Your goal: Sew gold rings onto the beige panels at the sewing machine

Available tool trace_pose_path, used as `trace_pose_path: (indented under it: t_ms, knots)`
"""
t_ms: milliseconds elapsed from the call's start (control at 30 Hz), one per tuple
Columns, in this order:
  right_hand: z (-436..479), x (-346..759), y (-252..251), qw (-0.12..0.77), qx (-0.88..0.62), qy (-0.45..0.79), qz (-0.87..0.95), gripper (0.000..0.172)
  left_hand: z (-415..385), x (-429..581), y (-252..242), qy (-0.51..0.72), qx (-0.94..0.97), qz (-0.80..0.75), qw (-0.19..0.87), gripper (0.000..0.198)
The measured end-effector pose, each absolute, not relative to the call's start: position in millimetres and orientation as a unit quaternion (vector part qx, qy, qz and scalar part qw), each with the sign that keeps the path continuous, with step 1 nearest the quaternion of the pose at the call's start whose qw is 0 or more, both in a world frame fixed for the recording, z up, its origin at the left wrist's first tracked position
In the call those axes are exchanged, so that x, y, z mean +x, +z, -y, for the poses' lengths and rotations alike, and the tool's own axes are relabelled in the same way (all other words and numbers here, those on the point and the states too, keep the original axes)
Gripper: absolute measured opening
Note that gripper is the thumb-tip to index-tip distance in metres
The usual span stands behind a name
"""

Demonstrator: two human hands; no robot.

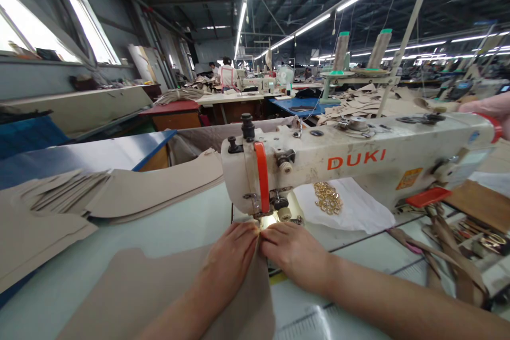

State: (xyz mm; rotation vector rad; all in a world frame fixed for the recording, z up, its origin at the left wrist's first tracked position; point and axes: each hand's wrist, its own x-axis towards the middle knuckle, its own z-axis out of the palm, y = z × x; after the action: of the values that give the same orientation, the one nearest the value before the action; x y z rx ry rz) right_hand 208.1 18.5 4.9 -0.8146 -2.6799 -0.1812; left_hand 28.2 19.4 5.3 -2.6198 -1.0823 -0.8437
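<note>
A white DUKI sewing machine (358,162) stands across the table, its needle at the lit spot just beyond my fingertips. A beige fabric piece (151,292) lies on the table and runs under the needle. My left hand (231,255) lies flat on the fabric, fingers stretched toward the presser foot. My right hand (292,252) rests beside it on the fabric's right edge, fingers forward and close together, pressing the cloth down. The two hands almost touch at the fingertips.
Stacks of beige cut pieces (79,196) lie at the left. A pile of gold metal rings (327,197) sits on white cloth behind the needle. Brown straps (446,255) and buckles lie at the right. Another person's hand (490,109) touches the machine's handwheel. Workers sit far back.
</note>
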Motion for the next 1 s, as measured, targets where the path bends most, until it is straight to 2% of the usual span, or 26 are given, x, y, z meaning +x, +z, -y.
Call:
trace_pose_path:
  t_ms: [1000]
  knots:
    - [-23.2, 206.4, 6.2, 0.172, -0.307, -0.066, 0.934, 0.005, -31.7, 26.2, 3.6, -0.308, -0.871, 0.376, 0.073, 0.031]
